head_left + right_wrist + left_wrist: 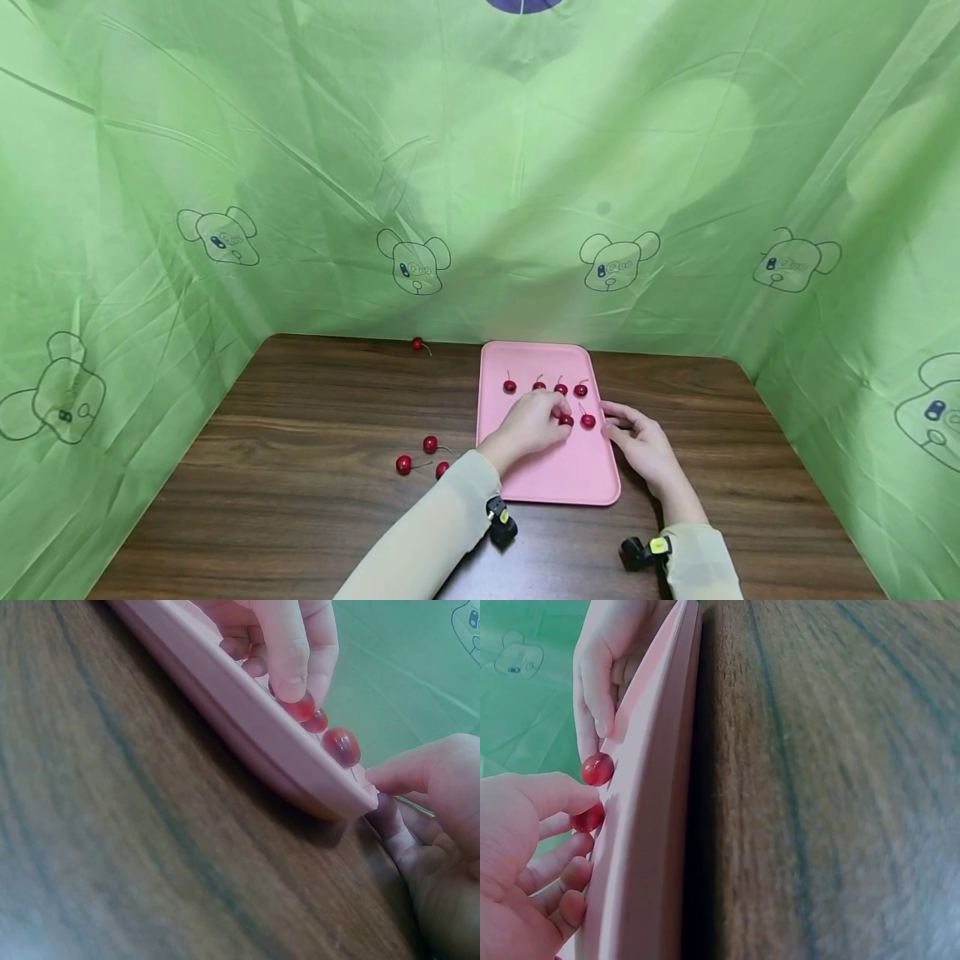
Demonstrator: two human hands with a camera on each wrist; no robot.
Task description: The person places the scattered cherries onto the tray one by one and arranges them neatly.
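Wooden table (300, 500), pink tray (558, 479), left-hand fingers (553, 406) pinching cherry (566, 420), right-hand fingers (617, 421) relaxed, green cloth backdrop (480, 167)

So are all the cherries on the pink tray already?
No, four cherries lie on the table left of the tray, one of them near the back edge.

cherry (566, 420): small, glossy red, we see it pinched at our left hand's (529, 423) fingertips, low over the pink tray's (558, 479) middle | neighbour cherry (588, 421): same red, stem up, lying on the tray just beside it, near our right hand (637, 442) at the tray's edge
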